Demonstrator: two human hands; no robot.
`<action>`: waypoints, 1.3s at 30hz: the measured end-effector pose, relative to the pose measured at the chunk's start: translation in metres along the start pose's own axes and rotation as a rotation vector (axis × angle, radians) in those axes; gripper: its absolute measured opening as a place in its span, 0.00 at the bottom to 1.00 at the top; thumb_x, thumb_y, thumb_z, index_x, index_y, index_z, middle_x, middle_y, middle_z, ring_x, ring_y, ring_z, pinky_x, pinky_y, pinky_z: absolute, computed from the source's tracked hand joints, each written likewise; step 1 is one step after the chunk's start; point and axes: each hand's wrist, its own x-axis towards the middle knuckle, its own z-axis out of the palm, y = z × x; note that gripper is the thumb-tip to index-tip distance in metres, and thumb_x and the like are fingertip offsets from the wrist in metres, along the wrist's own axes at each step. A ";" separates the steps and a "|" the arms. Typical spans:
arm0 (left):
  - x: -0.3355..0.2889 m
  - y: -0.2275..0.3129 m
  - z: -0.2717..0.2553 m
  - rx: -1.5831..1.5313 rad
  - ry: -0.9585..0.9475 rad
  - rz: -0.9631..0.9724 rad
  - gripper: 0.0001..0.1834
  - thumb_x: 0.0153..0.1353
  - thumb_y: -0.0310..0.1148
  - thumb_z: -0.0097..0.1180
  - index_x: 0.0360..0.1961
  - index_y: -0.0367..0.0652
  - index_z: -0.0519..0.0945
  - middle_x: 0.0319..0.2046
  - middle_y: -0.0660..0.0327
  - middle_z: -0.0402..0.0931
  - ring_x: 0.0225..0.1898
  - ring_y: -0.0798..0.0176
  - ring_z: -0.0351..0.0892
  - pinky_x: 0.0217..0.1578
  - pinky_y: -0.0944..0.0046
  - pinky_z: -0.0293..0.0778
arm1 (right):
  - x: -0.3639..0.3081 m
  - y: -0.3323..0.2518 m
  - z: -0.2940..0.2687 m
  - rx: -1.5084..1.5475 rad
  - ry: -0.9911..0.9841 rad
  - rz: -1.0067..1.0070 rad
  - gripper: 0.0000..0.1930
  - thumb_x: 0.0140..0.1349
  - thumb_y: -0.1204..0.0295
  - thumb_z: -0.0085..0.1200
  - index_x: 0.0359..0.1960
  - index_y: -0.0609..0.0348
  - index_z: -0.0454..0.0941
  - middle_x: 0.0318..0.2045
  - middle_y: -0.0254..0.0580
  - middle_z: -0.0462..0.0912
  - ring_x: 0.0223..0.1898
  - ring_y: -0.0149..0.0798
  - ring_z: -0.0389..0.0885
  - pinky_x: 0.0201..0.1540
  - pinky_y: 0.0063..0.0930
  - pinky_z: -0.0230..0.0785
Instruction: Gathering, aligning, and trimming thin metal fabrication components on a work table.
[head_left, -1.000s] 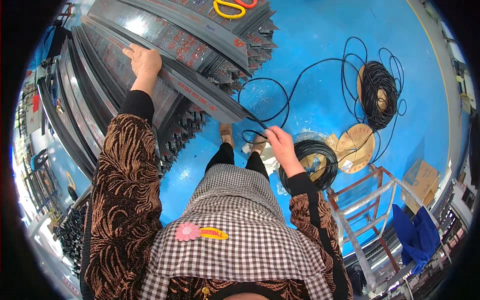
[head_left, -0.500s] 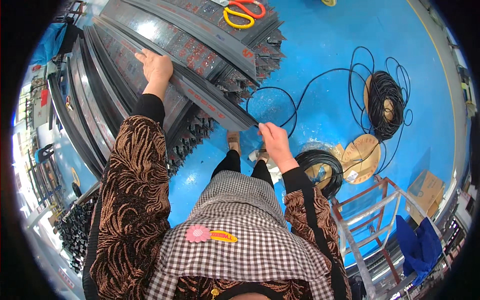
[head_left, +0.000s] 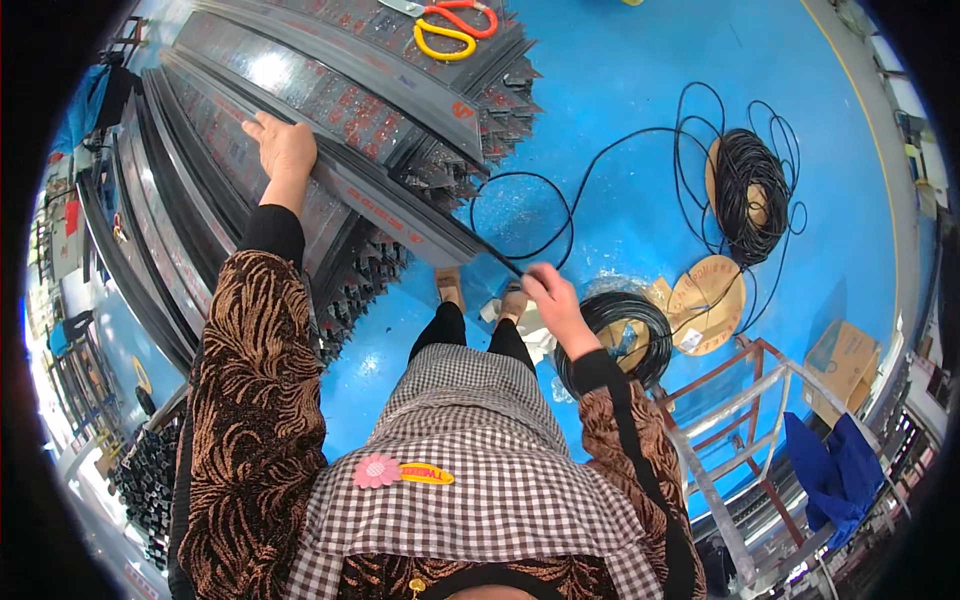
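My left hand (head_left: 285, 152) lies on a long grey profile bar (head_left: 385, 205) near the top of the stack, its fingers stretched out. A thin black rubber strip (head_left: 500, 260) sticks out past the bar's near right end. My right hand (head_left: 556, 303) pinches this strip between thumb and fingers, a short way beyond the bar. Scissors (head_left: 447, 38) with one red and one yellow handle loop rest on the stacked profiles (head_left: 340, 95) at the far side.
Black cord runs over the blue floor (head_left: 620, 210) from a coil (head_left: 750, 195) at the right. Another black coil (head_left: 622, 340) and a round cardboard disc (head_left: 708, 305) lie nearer. A metal frame (head_left: 735, 405), a cardboard box (head_left: 842, 370) and blue cloth (head_left: 830, 470) stand at right.
My right hand has drawn away from the bar's end, down and to the right, and more of the strip shows between them. My left hand keeps its place on the bar.
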 end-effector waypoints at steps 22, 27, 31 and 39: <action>-0.001 0.000 0.001 0.015 0.038 -0.021 0.35 0.55 0.29 0.38 0.64 0.28 0.47 0.67 0.35 0.34 0.59 0.37 0.62 0.58 0.52 0.60 | 0.013 -0.020 -0.009 0.081 -0.105 0.032 0.10 0.60 0.68 0.48 0.27 0.61 0.76 0.23 0.36 0.78 0.23 0.34 0.70 0.29 0.26 0.62; -0.006 0.011 -0.005 -0.051 0.026 0.032 0.34 0.55 0.29 0.39 0.63 0.26 0.49 0.65 0.31 0.36 0.57 0.35 0.63 0.56 0.52 0.62 | 0.017 -0.029 -0.007 -0.045 -0.119 -0.026 0.10 0.60 0.67 0.48 0.30 0.62 0.78 0.25 0.37 0.79 0.26 0.35 0.72 0.31 0.25 0.64; 0.020 -0.050 0.041 0.777 0.556 0.588 0.35 0.52 0.28 0.44 0.61 0.23 0.50 0.59 0.23 0.44 0.47 0.25 0.68 0.46 0.47 0.70 | 0.026 -0.032 0.011 0.062 -0.155 -0.020 0.10 0.61 0.68 0.49 0.31 0.63 0.78 0.25 0.37 0.78 0.26 0.36 0.72 0.31 0.25 0.64; -0.005 -0.001 0.008 0.008 0.170 0.065 0.35 0.52 0.28 0.42 0.62 0.25 0.51 0.65 0.31 0.39 0.48 0.35 0.70 0.51 0.49 0.67 | 0.020 -0.030 0.001 -0.119 -0.164 0.012 0.09 0.60 0.70 0.48 0.30 0.63 0.77 0.23 0.39 0.77 0.24 0.35 0.72 0.30 0.25 0.64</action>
